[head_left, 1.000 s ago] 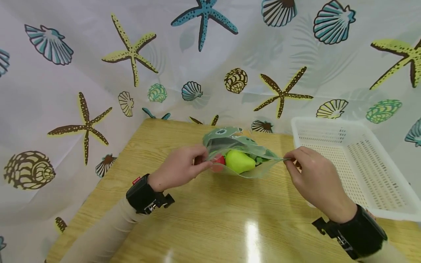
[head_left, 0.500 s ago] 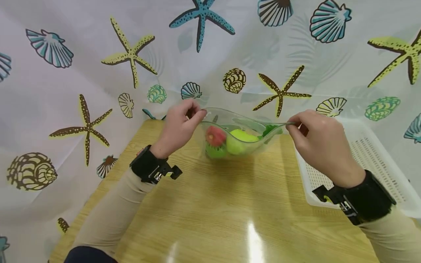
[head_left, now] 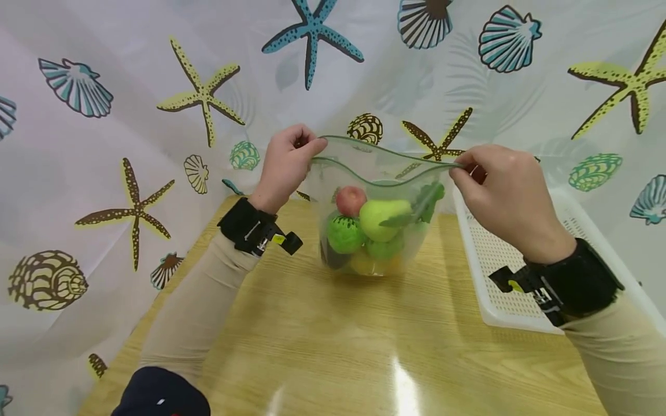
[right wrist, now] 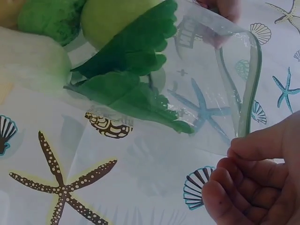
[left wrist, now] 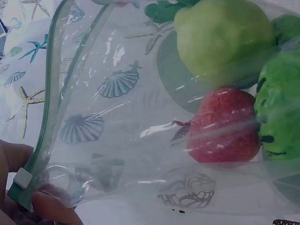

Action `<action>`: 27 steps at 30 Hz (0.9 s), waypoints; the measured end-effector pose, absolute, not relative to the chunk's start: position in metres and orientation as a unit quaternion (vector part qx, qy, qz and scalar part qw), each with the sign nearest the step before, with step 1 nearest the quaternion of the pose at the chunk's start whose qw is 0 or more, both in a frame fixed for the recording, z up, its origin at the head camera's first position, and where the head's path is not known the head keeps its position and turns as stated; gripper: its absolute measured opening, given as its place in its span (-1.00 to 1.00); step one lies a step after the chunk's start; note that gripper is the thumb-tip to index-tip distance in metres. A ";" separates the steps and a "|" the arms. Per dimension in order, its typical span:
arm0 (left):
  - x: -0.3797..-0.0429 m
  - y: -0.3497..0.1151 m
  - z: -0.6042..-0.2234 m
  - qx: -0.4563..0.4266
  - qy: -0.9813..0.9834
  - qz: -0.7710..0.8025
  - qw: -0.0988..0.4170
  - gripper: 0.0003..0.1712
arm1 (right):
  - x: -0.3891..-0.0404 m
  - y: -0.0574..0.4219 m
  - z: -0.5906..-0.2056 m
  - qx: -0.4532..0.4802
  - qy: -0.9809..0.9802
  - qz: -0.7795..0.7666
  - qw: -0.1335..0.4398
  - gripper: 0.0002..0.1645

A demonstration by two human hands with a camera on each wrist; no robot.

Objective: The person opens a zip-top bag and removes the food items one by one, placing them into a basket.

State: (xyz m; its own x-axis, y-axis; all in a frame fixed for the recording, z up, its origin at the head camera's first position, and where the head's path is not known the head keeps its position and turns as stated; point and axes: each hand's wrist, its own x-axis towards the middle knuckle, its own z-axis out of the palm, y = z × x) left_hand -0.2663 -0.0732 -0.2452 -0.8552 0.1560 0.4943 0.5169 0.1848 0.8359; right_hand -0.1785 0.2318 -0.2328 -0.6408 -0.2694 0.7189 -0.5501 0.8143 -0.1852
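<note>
A clear zip bag (head_left: 324,188) with a green-edged, gaping mouth hangs upright over the table. My left hand (head_left: 287,164) pinches its upper left corner, where the left wrist view shows a white slider (left wrist: 22,178). At the opposite upper corner my right hand (head_left: 512,199) pinches the rim between thumb and index finger. Inside, a red apple-like fruit (head_left: 351,201) and a yellow-green pear (head_left: 382,219) lie above a striped green ball-shaped piece (head_left: 346,234). Green leaves (right wrist: 136,89) stand along the right side. Dark and yellow pieces at the bottom are blurred.
To the right, a white perforated plastic basket (head_left: 486,306) stands on the wooden table (head_left: 333,346), partly behind my right hand and wrist. A white curtain (head_left: 291,98) printed with shells and starfish hangs behind and to the left.
Both hands have risen, lifting the bag's mouth. The bag, slumped at first, now hangs upright with the produce settled toward its bottom. Both corners stay pinched throughout.
</note>
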 end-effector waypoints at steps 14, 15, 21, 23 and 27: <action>-0.254 -0.074 -0.291 -0.253 -0.735 -0.612 0.143 -0.77 | -0.185 0.231 -0.262 0.208 -0.900 0.201 0.327 -0.83; -0.249 -0.076 -0.293 -0.257 -0.728 -0.620 0.139 -0.73 | -0.186 0.230 -0.264 0.207 -0.902 0.199 0.323 -0.83; -0.229 -0.094 -0.333 -0.290 -0.696 -0.653 0.066 -0.02 | -0.188 0.225 -0.272 0.207 -0.907 0.189 0.315 -0.82; -0.223 -0.099 -0.351 -0.314 -0.703 -0.637 0.028 0.21 | -0.189 0.224 -0.272 0.208 -0.907 0.183 0.315 -0.82; -0.221 -0.100 -0.386 -0.362 -0.754 -0.548 -0.021 0.26 | -0.189 0.224 -0.270 0.208 -0.912 0.175 0.308 -0.81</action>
